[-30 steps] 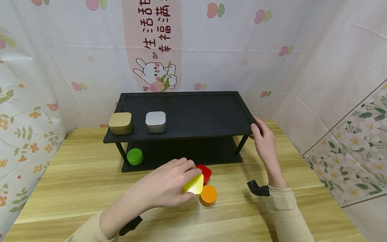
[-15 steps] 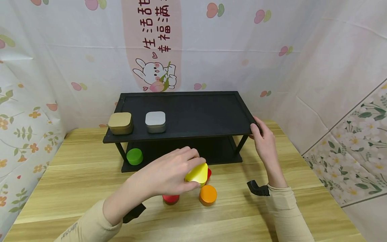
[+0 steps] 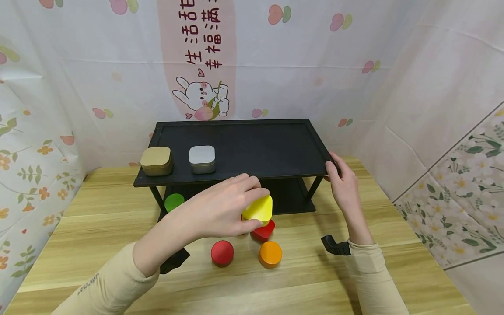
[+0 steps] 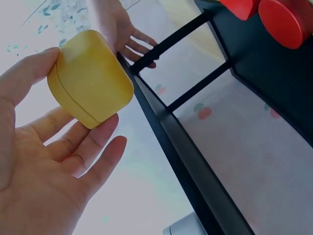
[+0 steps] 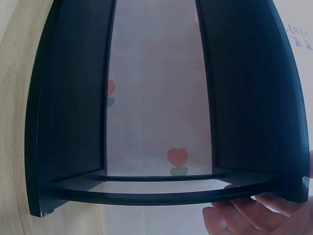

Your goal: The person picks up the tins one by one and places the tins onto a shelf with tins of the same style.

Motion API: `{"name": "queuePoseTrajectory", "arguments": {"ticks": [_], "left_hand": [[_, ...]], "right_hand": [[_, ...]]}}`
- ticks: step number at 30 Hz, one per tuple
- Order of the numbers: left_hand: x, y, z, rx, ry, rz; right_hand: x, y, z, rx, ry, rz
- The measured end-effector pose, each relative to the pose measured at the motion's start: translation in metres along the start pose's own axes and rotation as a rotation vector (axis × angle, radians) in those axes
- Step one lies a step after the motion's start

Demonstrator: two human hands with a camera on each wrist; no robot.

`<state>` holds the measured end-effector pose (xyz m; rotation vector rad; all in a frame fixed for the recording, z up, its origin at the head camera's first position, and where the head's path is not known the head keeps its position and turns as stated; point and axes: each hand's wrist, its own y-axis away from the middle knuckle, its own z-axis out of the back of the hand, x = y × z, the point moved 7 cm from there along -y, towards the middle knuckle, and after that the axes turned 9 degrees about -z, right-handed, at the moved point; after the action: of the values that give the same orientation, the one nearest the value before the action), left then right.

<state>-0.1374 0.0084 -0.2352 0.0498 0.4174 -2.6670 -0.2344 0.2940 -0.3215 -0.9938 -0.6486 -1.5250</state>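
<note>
My left hand (image 3: 224, 208) pinches a yellow square tin (image 3: 260, 209) between thumb and fingers, raised in front of the lower tier of a black two-tier rack (image 3: 252, 146). The left wrist view shows the yellow tin (image 4: 93, 76) close up, with the thumb on one side and fingertips beneath. At the rack's right end, my right hand (image 3: 344, 181) grips the upper tier's edge; its fingers (image 5: 239, 210) curl at that edge in the right wrist view. Below the yellow tin stands a red square tin (image 3: 263, 232), partly covered by it.
A red round tin (image 3: 222, 253) and an orange round tin (image 3: 270, 253) stand on the wooden table (image 3: 299, 284). On the upper tier sit a gold tin (image 3: 156, 161) and a silver tin (image 3: 202, 159). A green round tin (image 3: 173, 201) is on the lower tier, partly hidden.
My left hand has lifted the yellow tin up and away toward the rack, uncovering the red round tin and more of the red square tin. The right hand has stayed put.
</note>
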Motion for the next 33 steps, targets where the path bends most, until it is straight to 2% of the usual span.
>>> {"name": "queuePoseTrajectory", "arguments": {"ticks": [9, 24, 33], "left_hand": [[0.011, -0.005, 0.011, -0.021, -0.007, 0.033], [0.034, -0.020, 0.030, -0.034, 0.056, 0.092], [0.051, -0.029, 0.041, -0.013, 0.082, 0.146]], "right_hand": [[-0.001, -0.001, 0.000, -0.004, -0.004, -0.004], [0.001, 0.000, 0.001, -0.003, -0.004, -0.002], [0.001, 0.001, 0.000, -0.006, 0.009, -0.005]]}}
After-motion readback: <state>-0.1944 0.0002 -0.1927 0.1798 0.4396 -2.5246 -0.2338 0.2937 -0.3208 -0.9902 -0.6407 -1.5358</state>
